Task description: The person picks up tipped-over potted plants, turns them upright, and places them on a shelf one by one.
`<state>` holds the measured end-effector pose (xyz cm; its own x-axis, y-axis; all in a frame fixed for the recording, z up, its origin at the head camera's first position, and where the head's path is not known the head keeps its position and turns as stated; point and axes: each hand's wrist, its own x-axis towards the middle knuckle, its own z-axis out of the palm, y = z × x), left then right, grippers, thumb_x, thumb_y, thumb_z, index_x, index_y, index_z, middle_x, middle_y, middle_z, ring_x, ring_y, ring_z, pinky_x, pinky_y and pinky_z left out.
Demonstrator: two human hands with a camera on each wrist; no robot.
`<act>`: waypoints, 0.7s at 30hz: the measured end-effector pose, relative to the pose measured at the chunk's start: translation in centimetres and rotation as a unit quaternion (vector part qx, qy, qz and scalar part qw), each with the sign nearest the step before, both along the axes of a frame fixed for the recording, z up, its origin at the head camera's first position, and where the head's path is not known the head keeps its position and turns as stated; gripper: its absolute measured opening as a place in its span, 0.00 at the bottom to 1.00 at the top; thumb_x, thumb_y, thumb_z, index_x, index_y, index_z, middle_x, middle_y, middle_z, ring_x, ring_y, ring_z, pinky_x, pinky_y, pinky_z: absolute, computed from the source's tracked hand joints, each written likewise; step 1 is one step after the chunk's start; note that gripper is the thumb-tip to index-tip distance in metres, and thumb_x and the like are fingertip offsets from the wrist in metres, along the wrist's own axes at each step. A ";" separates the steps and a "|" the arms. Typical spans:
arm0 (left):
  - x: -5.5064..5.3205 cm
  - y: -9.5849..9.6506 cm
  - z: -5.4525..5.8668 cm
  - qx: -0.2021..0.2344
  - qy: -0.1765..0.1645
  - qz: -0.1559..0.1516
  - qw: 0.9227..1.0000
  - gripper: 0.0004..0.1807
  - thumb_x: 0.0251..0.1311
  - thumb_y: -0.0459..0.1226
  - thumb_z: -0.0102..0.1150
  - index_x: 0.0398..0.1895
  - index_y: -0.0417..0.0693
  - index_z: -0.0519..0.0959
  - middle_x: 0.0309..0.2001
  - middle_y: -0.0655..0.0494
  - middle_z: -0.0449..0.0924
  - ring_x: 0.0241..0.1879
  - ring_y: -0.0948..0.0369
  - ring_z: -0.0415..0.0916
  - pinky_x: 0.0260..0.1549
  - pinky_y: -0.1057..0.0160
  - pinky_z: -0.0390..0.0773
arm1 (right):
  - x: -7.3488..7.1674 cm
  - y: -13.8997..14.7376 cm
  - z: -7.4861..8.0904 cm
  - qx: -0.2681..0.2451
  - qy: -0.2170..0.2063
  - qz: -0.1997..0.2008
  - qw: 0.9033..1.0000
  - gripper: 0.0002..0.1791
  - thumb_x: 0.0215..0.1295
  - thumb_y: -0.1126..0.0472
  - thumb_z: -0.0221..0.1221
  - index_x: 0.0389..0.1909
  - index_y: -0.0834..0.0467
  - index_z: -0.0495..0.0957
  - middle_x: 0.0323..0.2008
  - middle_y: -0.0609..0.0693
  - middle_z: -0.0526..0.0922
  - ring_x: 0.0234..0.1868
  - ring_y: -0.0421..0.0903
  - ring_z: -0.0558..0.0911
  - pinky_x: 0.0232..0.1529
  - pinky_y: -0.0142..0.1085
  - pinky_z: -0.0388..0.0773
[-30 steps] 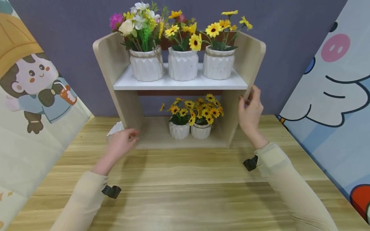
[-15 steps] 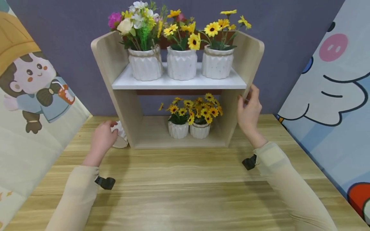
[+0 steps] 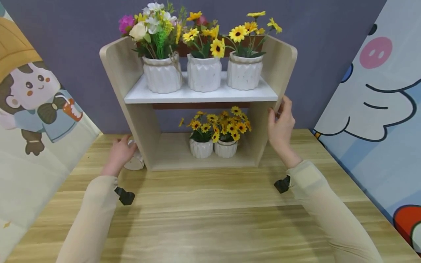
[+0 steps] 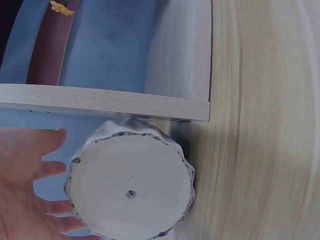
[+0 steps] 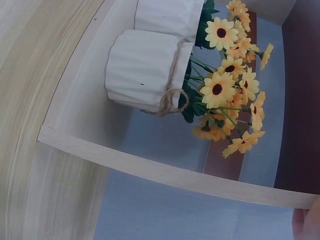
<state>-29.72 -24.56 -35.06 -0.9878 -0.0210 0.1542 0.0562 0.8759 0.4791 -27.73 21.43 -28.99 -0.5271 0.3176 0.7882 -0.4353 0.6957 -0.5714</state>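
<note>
A two-tier wooden shelf point(image 3: 200, 168) stands on the table. To its left a white ribbed flowerpot point(image 3: 135, 163) lies tipped on its side, its round base point(image 4: 131, 187) facing the left wrist camera. My left hand point(image 3: 119, 154) is at this pot with fingers extended; some fingertips pass behind it, and the thumb stands apart from it. My right hand point(image 3: 282, 128) grips the shelf's right side panel point(image 3: 279, 75), thumb on the inner side and fingers on the outer. Only a bit of that hand point(image 5: 311, 222) shows in the right wrist view.
On the white upper board point(image 3: 197, 98) stand three white pots of artificial flowers. Two smaller-looking pots of yellow sunflowers point(image 3: 201, 149) sit on the lower level. A grey wall panel point(image 3: 312, 44) rises behind, with cartoon-printed sheets point(image 3: 371, 95) at both sides. Wood-grain tabletop point(image 3: 204, 215) lies in front.
My left hand has gone left from the shelf's front left edge to the tipped pot beside it. My right hand keeps its place on the side panel. The head view has shifted slightly.
</note>
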 end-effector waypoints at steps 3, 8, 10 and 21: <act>-0.6 -0.1 -0.5 0.005 -0.009 -0.001 1.000 0.30 0.65 0.45 0.36 0.65 0.34 0.54 0.58 0.20 0.55 0.57 0.29 0.53 0.51 0.34 0.58 | 0.0 0.0 0.0 0.001 -0.002 0.000 1.000 0.21 0.64 0.64 0.51 0.58 0.58 0.62 0.47 0.62 0.77 0.40 0.54 0.80 0.39 0.43 0.78; -1.4 -0.1 -1.2 -0.012 -0.035 -0.006 0.999 0.32 0.64 0.47 0.36 0.66 0.35 0.53 0.60 0.22 0.55 0.60 0.28 0.47 0.49 0.33 0.60 | 0.1 -0.1 0.0 0.000 -0.005 0.003 1.000 0.21 0.64 0.64 0.51 0.58 0.57 0.62 0.46 0.63 0.77 0.41 0.54 0.80 0.41 0.43 0.77; -1.6 -0.2 -1.5 -0.016 -0.051 -0.009 0.999 0.33 0.64 0.48 0.35 0.67 0.35 0.51 0.60 0.22 0.53 0.61 0.28 0.44 0.49 0.33 0.60 | 0.2 -0.1 0.0 0.002 -0.007 0.003 1.000 0.21 0.64 0.64 0.51 0.58 0.57 0.62 0.47 0.62 0.77 0.41 0.54 0.80 0.41 0.43 0.77; -1.6 0.0 -1.8 0.015 -0.061 0.003 0.998 0.36 0.59 0.46 0.43 0.66 0.35 0.49 0.59 0.16 0.47 0.53 0.27 0.56 0.42 0.36 0.67 | 0.2 -0.1 0.0 0.004 -0.007 0.000 1.000 0.21 0.65 0.63 0.50 0.58 0.57 0.62 0.46 0.62 0.77 0.41 0.54 0.79 0.42 0.43 0.77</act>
